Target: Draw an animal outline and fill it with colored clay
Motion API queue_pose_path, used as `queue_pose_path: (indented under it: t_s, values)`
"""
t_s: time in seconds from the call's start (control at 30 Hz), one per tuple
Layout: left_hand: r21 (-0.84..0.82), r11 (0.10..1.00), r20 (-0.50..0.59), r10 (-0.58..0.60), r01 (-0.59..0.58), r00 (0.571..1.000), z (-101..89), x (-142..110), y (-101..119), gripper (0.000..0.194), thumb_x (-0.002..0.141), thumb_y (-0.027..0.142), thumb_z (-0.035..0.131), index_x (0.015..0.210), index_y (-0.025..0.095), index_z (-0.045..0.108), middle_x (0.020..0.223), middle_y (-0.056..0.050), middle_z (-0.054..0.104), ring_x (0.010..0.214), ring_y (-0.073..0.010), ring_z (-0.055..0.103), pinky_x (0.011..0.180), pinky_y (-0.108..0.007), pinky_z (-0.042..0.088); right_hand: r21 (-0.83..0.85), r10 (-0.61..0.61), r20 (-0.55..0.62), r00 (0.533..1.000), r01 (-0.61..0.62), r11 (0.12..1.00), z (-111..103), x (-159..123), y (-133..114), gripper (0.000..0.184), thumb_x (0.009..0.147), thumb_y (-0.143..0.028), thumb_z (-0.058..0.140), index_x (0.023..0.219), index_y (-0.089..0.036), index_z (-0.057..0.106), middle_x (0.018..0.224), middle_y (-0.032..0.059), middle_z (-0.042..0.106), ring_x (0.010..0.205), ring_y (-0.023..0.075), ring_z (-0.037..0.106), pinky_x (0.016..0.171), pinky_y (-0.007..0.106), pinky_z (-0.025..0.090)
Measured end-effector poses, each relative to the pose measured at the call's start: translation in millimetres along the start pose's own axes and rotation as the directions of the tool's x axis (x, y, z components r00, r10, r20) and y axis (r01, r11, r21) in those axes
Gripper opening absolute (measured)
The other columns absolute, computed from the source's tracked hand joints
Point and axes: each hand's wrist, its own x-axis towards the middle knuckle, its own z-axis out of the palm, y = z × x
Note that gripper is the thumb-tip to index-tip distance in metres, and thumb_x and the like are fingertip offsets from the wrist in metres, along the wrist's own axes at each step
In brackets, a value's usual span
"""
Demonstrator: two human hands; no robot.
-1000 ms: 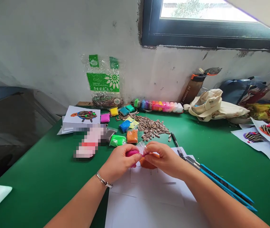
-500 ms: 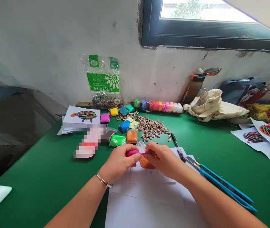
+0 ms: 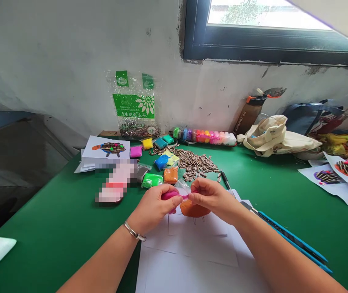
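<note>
My left hand (image 3: 154,207) is closed round a lump of pink clay (image 3: 170,196) in a small clear bag. My right hand (image 3: 212,197) pinches the pink clay at its right end, fingertips meeting those of the left. Just below the hands, a flat orange clay shape (image 3: 194,210) lies on a white sheet of paper (image 3: 192,248). A silver bracelet sits on my left wrist.
Small bags of coloured clay (image 3: 161,161) and a heap of sunflower seeds (image 3: 197,162) lie on the green table (image 3: 54,215). A seed bag (image 3: 135,106) leans on the wall beside a row of clay packs (image 3: 204,136). Blue scissors (image 3: 293,240), a pen (image 3: 224,179), finished pictures (image 3: 340,173), a cloth bag (image 3: 276,136).
My right hand has lifted a little and shifted left, uncovering more of the orange clay shape beneath it. The left hand keeps its hold on the pink clay.
</note>
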Motion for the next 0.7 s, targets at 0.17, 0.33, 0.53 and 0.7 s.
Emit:
queue_pose_path:
  t_s: [0.17,0.33,0.53,0.7]
  values:
    - [-0.047,0.999,-0.028,-0.018,0.016,0.999,-1.0,1.1,0.5,0.033,0.076,0.046,0.068,0.08,0.014,0.061,0.068,0.0,0.058,0.061,-0.014,0.055,0.058,-0.026,0.046,0.168,0.0,-0.054,0.999,0.009,0.986,-7.6,1.3,-4.1,0.032,0.073,-0.041,0.076,0.075,-0.017,0.055,0.065,-0.0032,0.056,0.063,0.0108,0.051,0.061,0.024,0.038]
    - [-0.116,0.993,-0.053,0.002,-0.008,0.999,-1.2,4.7,-3.5,0.039,0.079,0.053,0.064,0.079,0.014,0.061,0.064,0.003,0.054,0.057,-0.0111,0.05,0.055,-0.023,0.042,0.309,0.043,-0.068,0.997,-0.02,0.951,-12.8,4.3,-1.0,0.032,0.078,-0.046,0.072,0.08,-0.015,0.063,0.073,0.001,0.061,0.065,0.0108,0.054,0.063,0.025,0.042]
    - [-0.121,0.992,-0.118,0.017,-0.031,0.993,-4.4,8.5,-8.4,0.039,0.082,0.051,0.06,0.086,0.013,0.064,0.064,0.003,0.053,0.063,-0.014,0.056,0.058,-0.024,0.041,0.373,0.06,-0.083,0.995,-0.025,0.927,-14.9,6.3,3.9,0.031,0.081,-0.045,0.069,0.075,-0.015,0.064,0.076,0.0026,0.062,0.065,0.0105,0.054,0.063,0.025,0.043]
    - [-0.123,0.991,-0.115,0.037,-0.052,0.993,-5.2,7.3,-7.6,0.034,0.082,0.047,0.06,0.083,0.013,0.064,0.064,0.002,0.053,0.061,-0.0131,0.053,0.058,-0.024,0.04,0.383,0.071,-0.09,0.993,-0.031,0.923,-14.6,5.4,3.8,0.024,0.074,-0.036,0.077,0.076,-0.015,0.064,0.075,0.0022,0.065,0.063,0.0093,0.055,0.062,0.023,0.043]
